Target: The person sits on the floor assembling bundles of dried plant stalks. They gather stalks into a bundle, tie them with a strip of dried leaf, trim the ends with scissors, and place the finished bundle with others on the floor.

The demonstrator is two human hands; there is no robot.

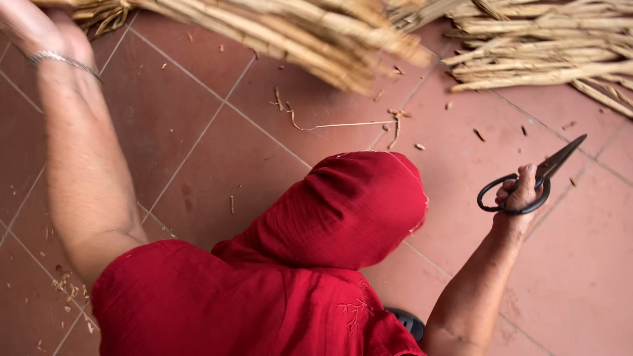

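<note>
My left hand (46, 29) reaches up at the top left, a silver bracelet on its wrist, and grips the end of a bundle of dry straw-coloured stalks (297, 33) that stretches across the top of the view. My right hand (519, 192) is low at the right, closed through the black loop handles of a pair of large scissors (537, 177). The scissor blades are together and point up and to the right. My knee under red cloth (343, 211) rises between the two arms.
A second pile of dry stalks (547, 53) lies at the top right on the reddish tiled floor (198, 151). Loose fibres and small chips are scattered over the tiles. A dark shoe (407, 323) shows at the bottom.
</note>
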